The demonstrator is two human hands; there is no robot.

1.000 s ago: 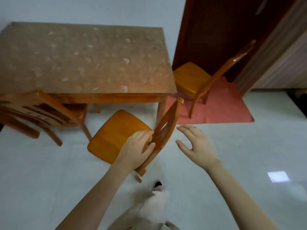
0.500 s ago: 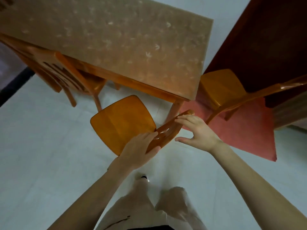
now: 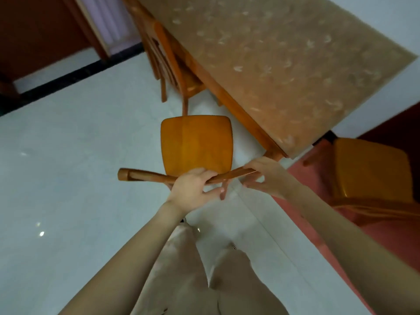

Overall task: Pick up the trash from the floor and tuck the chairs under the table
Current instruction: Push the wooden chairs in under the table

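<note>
An orange wooden chair (image 3: 196, 142) stands on the pale floor right in front of me, its seat pointing away, beside the table's near corner. My left hand (image 3: 193, 189) is closed around the middle of its top back rail. My right hand (image 3: 268, 176) grips the same rail at its right end. The wooden table (image 3: 272, 60) with a brown patterned cover runs from the top middle to the right. A second chair (image 3: 172, 62) is pushed in along the table's left side. A third chair (image 3: 372, 169) stands at the right on a red mat. No trash shows on the floor.
The red mat (image 3: 386, 235) covers the floor at the right under the third chair. A dark wooden door (image 3: 34, 30) and a black threshold strip (image 3: 68, 76) lie at the upper left. My legs in beige trousers (image 3: 193, 276) stand just behind the held chair.
The view has swung round, so the table now sits to the upper right. My right hand has closed on the chair's back rail; the chair has turned its seat straight away from me.
</note>
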